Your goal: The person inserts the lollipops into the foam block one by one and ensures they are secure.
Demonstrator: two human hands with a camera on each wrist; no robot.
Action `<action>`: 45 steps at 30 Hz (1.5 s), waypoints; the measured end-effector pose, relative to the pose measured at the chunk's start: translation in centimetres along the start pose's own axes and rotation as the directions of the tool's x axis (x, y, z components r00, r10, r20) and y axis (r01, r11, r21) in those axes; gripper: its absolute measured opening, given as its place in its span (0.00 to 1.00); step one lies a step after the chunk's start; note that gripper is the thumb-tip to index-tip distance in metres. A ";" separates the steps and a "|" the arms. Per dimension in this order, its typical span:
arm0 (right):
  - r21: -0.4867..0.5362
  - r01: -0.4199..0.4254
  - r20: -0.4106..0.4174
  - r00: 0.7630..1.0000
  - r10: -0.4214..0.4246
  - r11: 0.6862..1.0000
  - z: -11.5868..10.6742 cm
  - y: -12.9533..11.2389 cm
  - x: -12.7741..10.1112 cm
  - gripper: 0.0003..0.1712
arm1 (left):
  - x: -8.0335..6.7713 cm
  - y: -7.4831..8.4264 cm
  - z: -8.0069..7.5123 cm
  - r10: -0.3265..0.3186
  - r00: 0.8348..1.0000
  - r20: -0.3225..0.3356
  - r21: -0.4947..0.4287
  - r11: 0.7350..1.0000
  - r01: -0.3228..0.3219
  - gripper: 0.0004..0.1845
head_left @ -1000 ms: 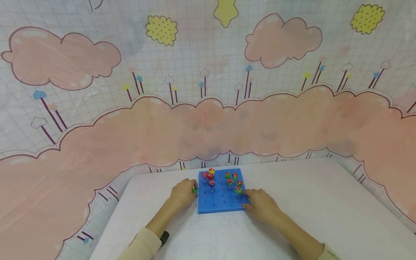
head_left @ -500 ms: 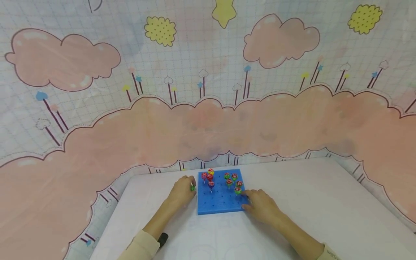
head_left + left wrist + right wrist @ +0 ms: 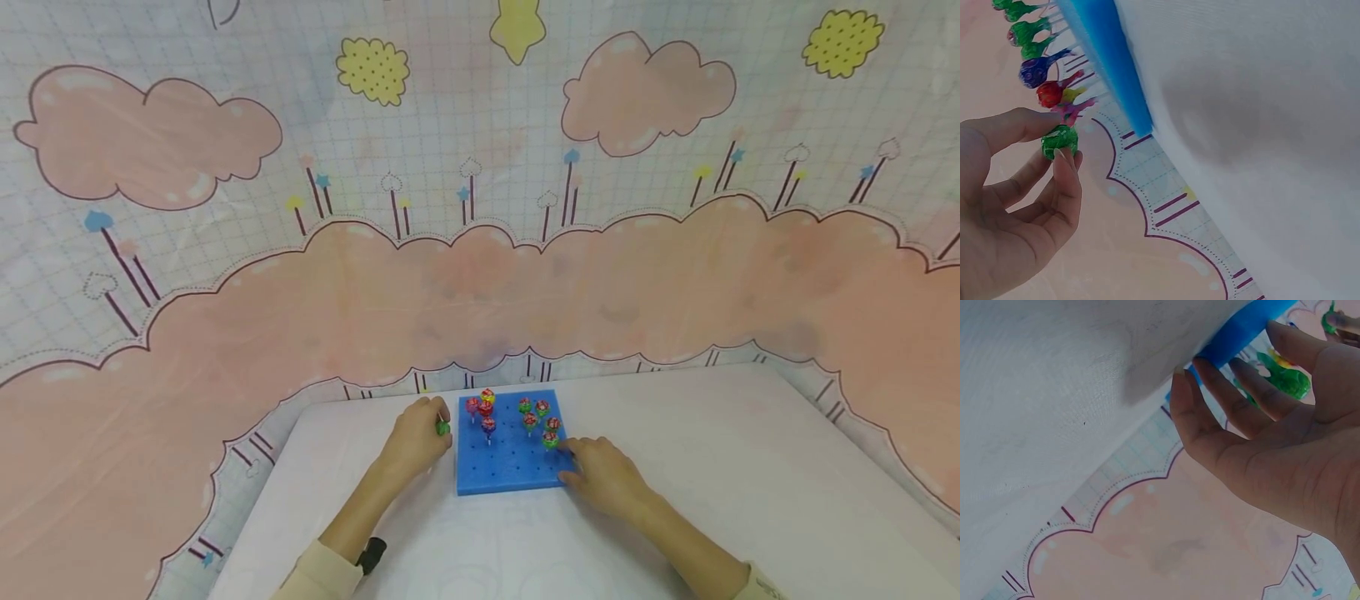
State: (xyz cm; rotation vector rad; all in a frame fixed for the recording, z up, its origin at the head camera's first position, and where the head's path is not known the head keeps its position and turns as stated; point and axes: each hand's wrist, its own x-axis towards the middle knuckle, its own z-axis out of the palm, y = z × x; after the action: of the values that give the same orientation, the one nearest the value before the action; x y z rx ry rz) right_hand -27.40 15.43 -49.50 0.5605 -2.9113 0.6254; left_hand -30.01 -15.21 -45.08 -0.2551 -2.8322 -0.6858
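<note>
1. Head view, nearest first: two sleeved forearms are reaching up from 6 o'clock across the white table (image 3: 720, 467), the hands well apart – one at each side of the blue pegboard (image 3: 506, 467).
2. At 4 o'clock of the board, the right hand (image 3: 603, 477) is resting with relaxed, nearly straight fingers against the board's right edge and near corner, gripping nothing; the right wrist view shows the fingertips (image 3: 1210, 381) touching the blue edge (image 3: 1241, 328).
3. At 9 o'clock of the board, the left hand (image 3: 416, 437) is pinching a green-wrapped lollipop (image 3: 443, 427) between thumb and forefinger, just off the left edge – the left wrist view shows the wrapped head (image 3: 1059, 140) clamped there; its stick is hidden.
4. Farther in, lollipops are standing in the holes: a red and purple cluster (image 3: 482, 410) at 11 o'clock, a green and red cluster (image 3: 538, 419) at 1 o'clock.
5. Risk, as I judge it: the pinch is sitting on slippery wrapper, so the sweet could twist or drop; swinging it in past the crowded 11 o'clock cluster could knock the standing ones over; the light board could slide if the right hand is easing off.
6. Beyond, a cloud-print backdrop (image 3: 480, 250) is hanging.
</note>
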 end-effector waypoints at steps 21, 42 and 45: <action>0.001 -0.003 -0.013 1.000 0.003 1.000 0.1 0.2 -0.1 0.21 | -1.0 1.4 -0.8 0.091 0.995 -0.044 -0.071 0.993 -0.094 0.11; 0.011 -0.003 -0.007 1.000 0.003 1.000 0.1 0.0 0.1 0.22 | -1.0 3.3 -0.5 0.156 0.986 -0.067 -0.183 0.969 -0.166 0.12; 0.011 -0.001 -0.010 1.000 0.002 1.000 0.0 0.0 0.1 0.22 | -1.0 3.4 -0.5 0.165 0.983 -0.079 -0.193 0.965 -0.178 0.13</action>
State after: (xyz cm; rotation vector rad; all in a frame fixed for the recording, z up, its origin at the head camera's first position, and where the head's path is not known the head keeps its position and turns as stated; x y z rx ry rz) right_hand -27.51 15.34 -49.50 0.5551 -2.9012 0.6430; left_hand -28.22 -12.57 -43.44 -0.4968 -2.6443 -0.9216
